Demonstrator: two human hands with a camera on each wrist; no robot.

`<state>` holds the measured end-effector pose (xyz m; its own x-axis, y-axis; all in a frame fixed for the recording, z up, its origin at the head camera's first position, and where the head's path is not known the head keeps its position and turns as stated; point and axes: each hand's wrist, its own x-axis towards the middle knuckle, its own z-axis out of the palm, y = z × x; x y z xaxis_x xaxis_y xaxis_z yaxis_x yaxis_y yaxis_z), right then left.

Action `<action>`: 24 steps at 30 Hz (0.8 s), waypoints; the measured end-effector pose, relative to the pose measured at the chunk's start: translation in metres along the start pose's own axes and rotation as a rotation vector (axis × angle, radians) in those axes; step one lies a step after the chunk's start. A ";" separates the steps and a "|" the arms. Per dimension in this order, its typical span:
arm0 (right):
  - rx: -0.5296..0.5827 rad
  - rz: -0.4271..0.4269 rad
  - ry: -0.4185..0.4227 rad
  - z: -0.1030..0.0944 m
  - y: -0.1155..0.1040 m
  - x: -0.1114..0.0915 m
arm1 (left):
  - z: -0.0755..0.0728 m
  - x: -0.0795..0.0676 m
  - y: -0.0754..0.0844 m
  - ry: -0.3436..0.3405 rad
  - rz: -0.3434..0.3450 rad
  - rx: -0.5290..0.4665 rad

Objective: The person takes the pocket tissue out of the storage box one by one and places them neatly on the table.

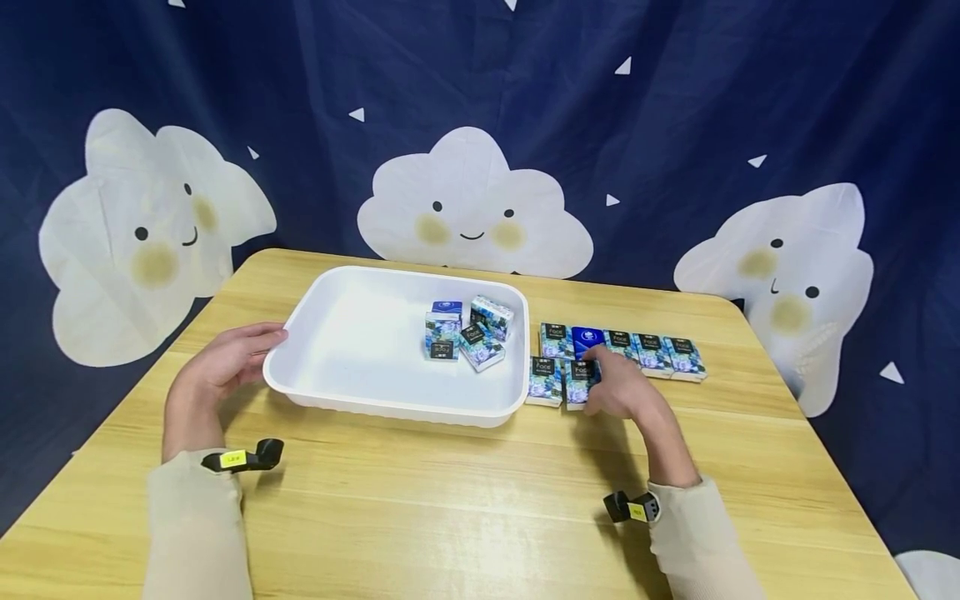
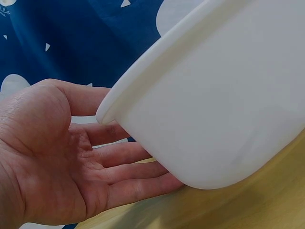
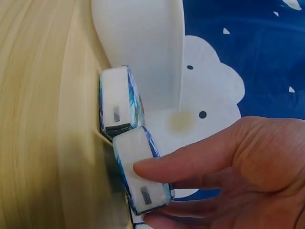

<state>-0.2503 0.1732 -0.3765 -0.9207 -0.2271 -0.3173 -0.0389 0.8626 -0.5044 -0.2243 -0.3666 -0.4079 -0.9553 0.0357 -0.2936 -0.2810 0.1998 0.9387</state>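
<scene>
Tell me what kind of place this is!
Probably an indoor filming corner: a yellowish wood-grain table with rounded corners stands before a dark blue fabric curtain printed with smiling white clouds, and black camera-like gadgets sit on beige cloth sleeves.

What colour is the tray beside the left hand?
The tray is plain white, seen best in the head view.
</scene>
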 end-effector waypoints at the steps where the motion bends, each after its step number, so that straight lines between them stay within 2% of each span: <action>1: -0.009 -0.007 -0.006 0.001 0.001 0.000 | 0.000 0.000 0.000 -0.002 0.002 0.000; 5: -0.014 -0.014 -0.030 0.003 0.002 0.000 | 0.001 0.000 0.001 0.000 -0.003 -0.004; 11: -0.005 0.026 -0.063 0.005 0.002 0.000 | 0.001 0.000 0.002 -0.008 0.000 0.006; 24: -0.004 0.049 -0.089 0.005 0.001 -0.002 | 0.000 0.000 0.001 -0.001 -0.006 0.012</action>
<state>-0.2465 0.1725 -0.3803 -0.8832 -0.2236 -0.4121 0.0040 0.8754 -0.4835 -0.2242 -0.3661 -0.4069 -0.9534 0.0353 -0.2996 -0.2859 0.2117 0.9346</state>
